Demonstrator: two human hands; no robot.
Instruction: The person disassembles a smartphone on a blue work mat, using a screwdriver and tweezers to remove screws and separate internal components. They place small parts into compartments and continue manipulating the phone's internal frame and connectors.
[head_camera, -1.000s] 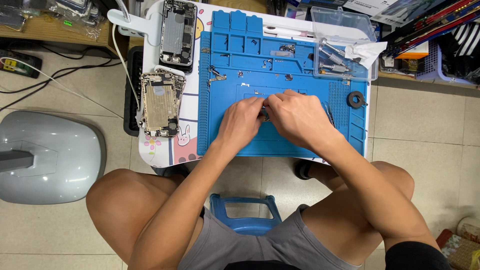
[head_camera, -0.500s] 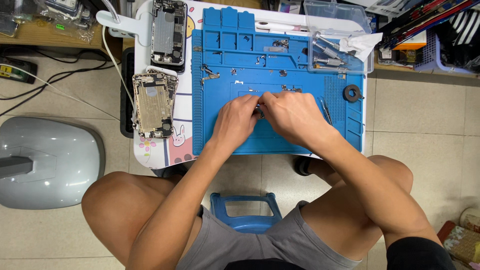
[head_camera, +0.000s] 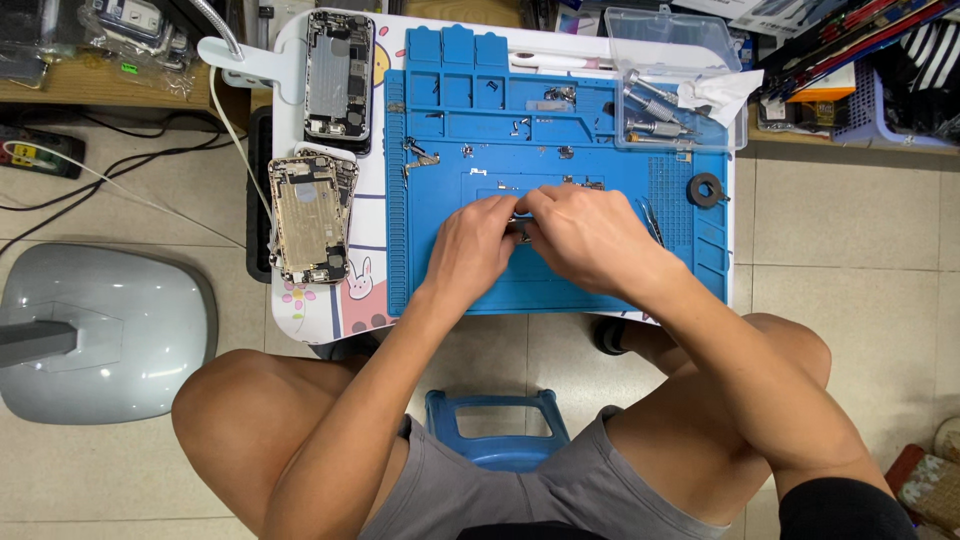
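Both hands, left hand (head_camera: 470, 243) and right hand (head_camera: 590, 238), meet over the blue mat (head_camera: 560, 280), fingers pinching a small dark part (head_camera: 522, 228).

Your work mat (head_camera: 560, 280) lay on the desk (head_camera: 372, 300), and your left hand (head_camera: 470, 245) and right hand (head_camera: 585, 235) met over its middle, fingers (head_camera: 512, 208) touching around a small part (head_camera: 522, 230). Left of the mat sat two opened phone shells (head_camera: 312, 215), one behind the other. A clear box (head_camera: 680, 80) rested on the mat's far right corner, a ring (head_camera: 707, 189) just in front of it. A stool (head_camera: 497, 430) stood between your knees.
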